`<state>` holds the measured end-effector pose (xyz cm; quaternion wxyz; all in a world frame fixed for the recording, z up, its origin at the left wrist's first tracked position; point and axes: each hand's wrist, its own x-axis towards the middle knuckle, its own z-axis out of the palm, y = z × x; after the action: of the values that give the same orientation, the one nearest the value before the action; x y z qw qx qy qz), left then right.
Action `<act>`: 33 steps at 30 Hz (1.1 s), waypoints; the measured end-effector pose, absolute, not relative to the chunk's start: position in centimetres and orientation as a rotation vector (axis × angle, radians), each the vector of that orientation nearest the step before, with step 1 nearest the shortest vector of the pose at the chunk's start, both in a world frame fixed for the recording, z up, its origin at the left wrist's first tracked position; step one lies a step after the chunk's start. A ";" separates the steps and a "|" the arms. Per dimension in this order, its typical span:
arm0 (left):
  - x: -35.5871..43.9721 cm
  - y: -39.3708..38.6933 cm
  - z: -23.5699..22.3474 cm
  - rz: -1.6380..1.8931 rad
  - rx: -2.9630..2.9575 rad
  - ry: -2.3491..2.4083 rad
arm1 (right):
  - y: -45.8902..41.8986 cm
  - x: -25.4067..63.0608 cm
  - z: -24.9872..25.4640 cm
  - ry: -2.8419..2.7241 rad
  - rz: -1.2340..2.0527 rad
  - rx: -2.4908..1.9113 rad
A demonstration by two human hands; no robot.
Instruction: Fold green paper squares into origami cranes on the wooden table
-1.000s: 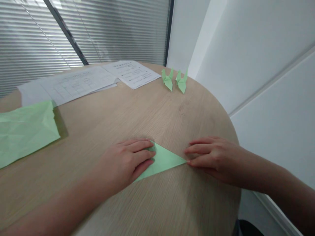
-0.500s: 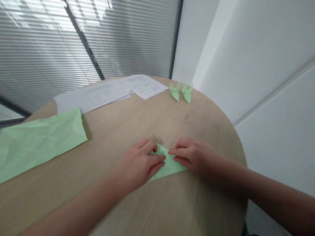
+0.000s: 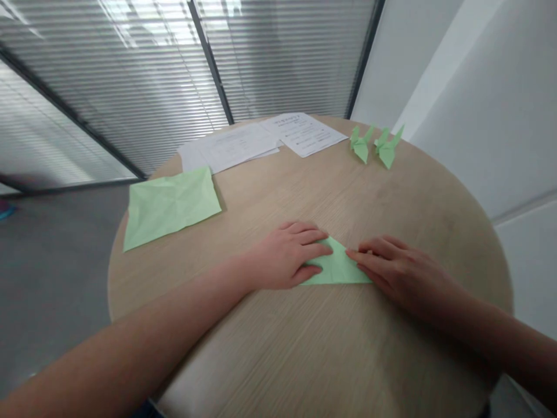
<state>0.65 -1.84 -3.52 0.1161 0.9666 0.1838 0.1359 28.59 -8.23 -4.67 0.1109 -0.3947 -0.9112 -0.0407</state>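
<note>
A folded piece of light green paper (image 3: 340, 268) lies flat on the table in front of me, its long straight edge toward me. On its left part rests my left hand (image 3: 289, 255), fingers spread and flat, covering that end. My right hand (image 3: 398, 270) is at the right slanting edge, its fingers close together and their tips pressed on the paper. The paper's right corner goes under that hand, so I cannot see how much is gripped there.
Two green folded paper cranes (image 3: 360, 145) stand at the far right of the round wooden table (image 3: 270, 342). White printed sheets (image 3: 243, 142) lie at the back. A larger creased green sheet (image 3: 174, 203) is at the left edge. Blinds (image 3: 278, 64) hang behind.
The view has swung left and shows more floor. My left hand has gone from bent, bunched fingers to spread and flat on the paper. My right hand stays at the right edge.
</note>
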 end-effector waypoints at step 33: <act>-0.1 -1.4 -3.3 0.370 2.801 0.669 | -3.4 26.3 0.4 -3.006 0.405 -1.382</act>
<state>-0.14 -1.36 -3.30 0.1187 0.9579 0.2289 0.1265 26.34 -3.41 0.43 -0.0955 -0.4127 -0.8977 0.1210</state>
